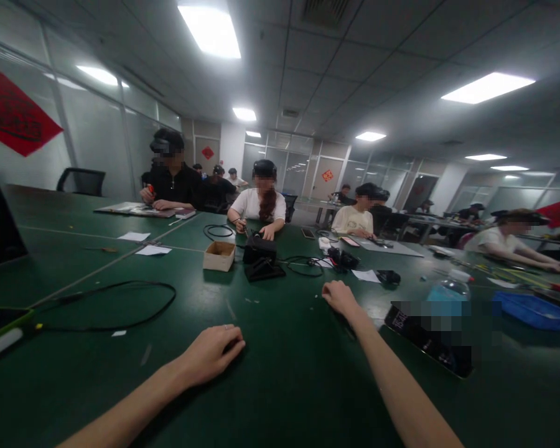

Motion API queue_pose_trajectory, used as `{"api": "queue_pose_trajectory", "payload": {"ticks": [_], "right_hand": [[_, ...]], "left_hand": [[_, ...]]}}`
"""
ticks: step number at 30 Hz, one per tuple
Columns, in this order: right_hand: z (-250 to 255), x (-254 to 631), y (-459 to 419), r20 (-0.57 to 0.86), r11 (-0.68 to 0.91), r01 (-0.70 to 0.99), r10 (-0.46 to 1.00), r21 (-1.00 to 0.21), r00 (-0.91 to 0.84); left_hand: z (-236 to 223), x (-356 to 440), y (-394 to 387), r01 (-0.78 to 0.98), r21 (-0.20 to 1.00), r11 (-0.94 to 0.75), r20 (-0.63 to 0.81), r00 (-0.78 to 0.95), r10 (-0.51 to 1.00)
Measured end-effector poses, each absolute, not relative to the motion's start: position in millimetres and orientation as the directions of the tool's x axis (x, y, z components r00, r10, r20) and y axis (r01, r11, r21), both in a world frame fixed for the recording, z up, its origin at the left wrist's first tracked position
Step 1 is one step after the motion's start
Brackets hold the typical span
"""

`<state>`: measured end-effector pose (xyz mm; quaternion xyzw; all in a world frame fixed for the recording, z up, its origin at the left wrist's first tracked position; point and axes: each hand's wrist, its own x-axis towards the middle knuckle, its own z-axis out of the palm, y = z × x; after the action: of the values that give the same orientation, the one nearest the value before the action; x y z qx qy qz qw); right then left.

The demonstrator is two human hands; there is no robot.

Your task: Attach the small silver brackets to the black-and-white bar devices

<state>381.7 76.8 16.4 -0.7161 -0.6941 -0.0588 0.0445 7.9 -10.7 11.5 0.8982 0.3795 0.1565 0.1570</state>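
Left hand point(210, 353) rested on green table point(284, 386), fingers loosely curled; couldn't tell if fully closed. Right hand point(340, 296) sat farther forward, fingers bent, grip hidden. Phone point(417, 339) lay at its 4 o'clock; open box point(218, 257) at left hand's 12.

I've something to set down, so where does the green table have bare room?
The green table looks free between the left hand and right hand. Farther right, phone, bottle and blue tray crowd it; ahead, a box and a black device do too.
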Motion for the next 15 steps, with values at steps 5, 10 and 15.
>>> {"api": "queue_pose_trajectory", "payload": {"ticks": [5, 10, 15], "right_hand": [[26.8, 399.0, 72.9, 0.124, -0.088, 0.996, 0.988, -0.031, 0.091], [20.0, 416.7, 54.1, 0.07, -0.344, 0.935, 0.934, -0.081, 0.35], [-5.9, 405.6, 33.8, 0.048, -0.416, 0.898, 0.903, -0.144, 0.426]], "left_hand": [[14.2, 7.2, -13.1, 0.644, 0.396, -0.654, 0.156, 0.655, 0.739], [17.3, 7.7, -15.0, 0.649, 0.383, -0.658, 0.154, 0.657, 0.738], [15.3, 7.6, -14.7, 0.66, 0.369, -0.654, 0.154, 0.651, 0.743]]}}
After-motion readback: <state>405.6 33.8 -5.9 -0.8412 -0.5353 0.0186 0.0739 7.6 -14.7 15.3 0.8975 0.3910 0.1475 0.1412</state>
